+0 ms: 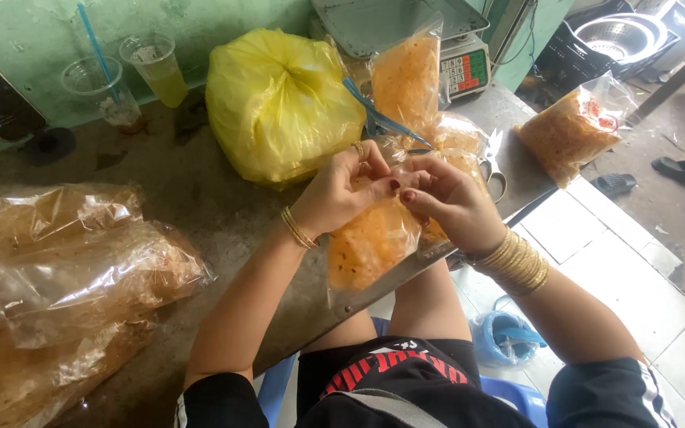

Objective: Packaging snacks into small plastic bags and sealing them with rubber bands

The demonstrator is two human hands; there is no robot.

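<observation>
we see yellow bag (279, 103) on the table (200, 198), behind the hands | clear snack bag (370, 242) hangs at table edge | left hand (342, 194) pinching its top | right hand (449, 198) pinching the same top, fingers pressed together

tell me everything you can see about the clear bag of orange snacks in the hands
The clear plastic bag of orange snacks is a thin, glossy pouch packed with pale orange, crinkly pieces. It hangs upright over the edge of the grey worktop, its full bottom bulging below the wrists. The left hand and right hand pinch its gathered neck together at the top. Similar filled bags lie just behind it.
</observation>
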